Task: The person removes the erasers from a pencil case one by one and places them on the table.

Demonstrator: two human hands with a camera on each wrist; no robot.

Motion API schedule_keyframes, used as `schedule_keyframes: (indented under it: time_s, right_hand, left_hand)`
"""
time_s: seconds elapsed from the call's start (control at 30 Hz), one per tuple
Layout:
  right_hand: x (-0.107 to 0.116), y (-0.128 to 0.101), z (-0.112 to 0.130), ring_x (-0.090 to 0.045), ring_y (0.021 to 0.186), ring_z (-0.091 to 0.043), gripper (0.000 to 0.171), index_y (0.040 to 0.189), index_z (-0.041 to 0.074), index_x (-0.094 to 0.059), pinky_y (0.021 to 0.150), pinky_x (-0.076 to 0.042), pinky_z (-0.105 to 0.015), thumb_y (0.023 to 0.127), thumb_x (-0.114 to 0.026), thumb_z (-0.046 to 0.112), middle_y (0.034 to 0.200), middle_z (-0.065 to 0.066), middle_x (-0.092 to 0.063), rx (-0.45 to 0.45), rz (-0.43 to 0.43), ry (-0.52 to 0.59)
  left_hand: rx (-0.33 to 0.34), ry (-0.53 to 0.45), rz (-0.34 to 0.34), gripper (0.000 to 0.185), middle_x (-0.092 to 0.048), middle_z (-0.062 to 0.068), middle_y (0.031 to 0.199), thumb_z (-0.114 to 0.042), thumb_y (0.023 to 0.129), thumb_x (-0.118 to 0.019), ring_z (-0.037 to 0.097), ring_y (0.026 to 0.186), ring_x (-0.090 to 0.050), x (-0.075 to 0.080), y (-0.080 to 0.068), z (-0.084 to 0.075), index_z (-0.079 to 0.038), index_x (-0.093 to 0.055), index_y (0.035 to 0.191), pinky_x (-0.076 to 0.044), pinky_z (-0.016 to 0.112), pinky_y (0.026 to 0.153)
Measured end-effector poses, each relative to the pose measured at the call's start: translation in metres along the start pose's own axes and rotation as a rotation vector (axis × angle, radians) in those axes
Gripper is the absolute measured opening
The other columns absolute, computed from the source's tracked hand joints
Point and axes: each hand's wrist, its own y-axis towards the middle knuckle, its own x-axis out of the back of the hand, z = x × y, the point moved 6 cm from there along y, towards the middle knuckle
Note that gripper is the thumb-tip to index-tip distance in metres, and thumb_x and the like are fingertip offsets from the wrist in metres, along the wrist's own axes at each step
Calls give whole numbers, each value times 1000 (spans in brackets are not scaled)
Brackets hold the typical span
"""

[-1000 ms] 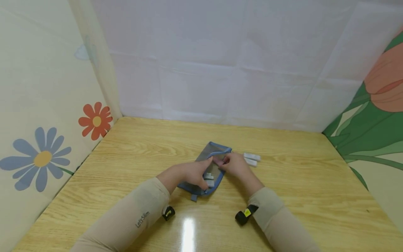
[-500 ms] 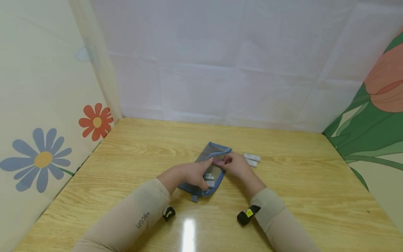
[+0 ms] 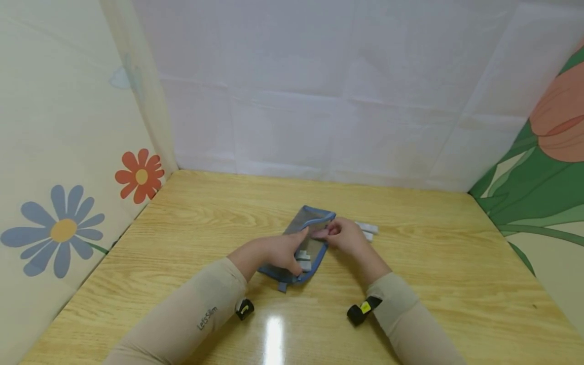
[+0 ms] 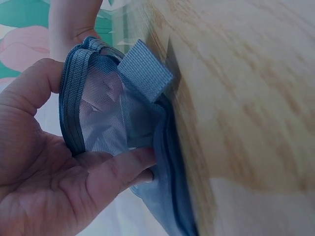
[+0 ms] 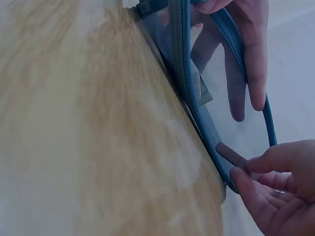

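The table (image 3: 191, 218) (wood-grained) bears a pouch (image 3: 316, 246) and two pale bars (image 3: 367, 227).

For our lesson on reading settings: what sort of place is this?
Probably a screened-off indoor workspace: a wood-grain table, a creased white sheet behind it, and flower-patterned panels on both sides.

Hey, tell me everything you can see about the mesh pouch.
The pouch, of greyish see-through mesh with blue trim and a zipper, lies unzipped on the table, a fabric tab at its near end. The left hand holds it open; pale blocks sit inside. The right hand pinches a mauve strip at the opening.
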Motion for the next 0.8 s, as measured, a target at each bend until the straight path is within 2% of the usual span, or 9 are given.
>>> schedule_keyframes:
  time_s: [0.23,0.4,0.6,0.8]
  right_hand:
    - [-2,1,-7,-59,66,-13,22,94,-3,-60,61,-51,-26,73,-65,-1,76,-8,-63,-35,69,222]
    - [2,-1,-8,-62,70,-17,19,95,-5,-59,67,-53,-31,77,-64,-3,78,-11,-62,-42,113,345]
    - [17,-7,-5,-63,77,-20,24,103,-8,-56,74,-53,-36,81,-61,-5,85,-14,-58,-38,132,450]
    - [36,-11,-9,-62,79,-21,23,104,-9,-54,74,-53,-34,82,-60,-4,88,-15,-57,3,121,466]
  left_hand:
    - [4,4,5,105,-11,14,151,-23,74,-71,21,136,-16,0,-1,0,-5,3,147,-18,34,110]
    - [11,2,10,107,-10,14,152,-24,74,-71,21,136,-17,-1,1,0,-8,5,147,-18,34,109]
    - [16,4,10,107,-11,13,152,-24,74,-71,19,136,-18,-1,1,-1,-8,6,147,-20,33,109]
    - [13,-11,14,107,-9,13,152,-23,74,-71,20,136,-18,-1,0,-2,-8,6,147,-21,35,108]
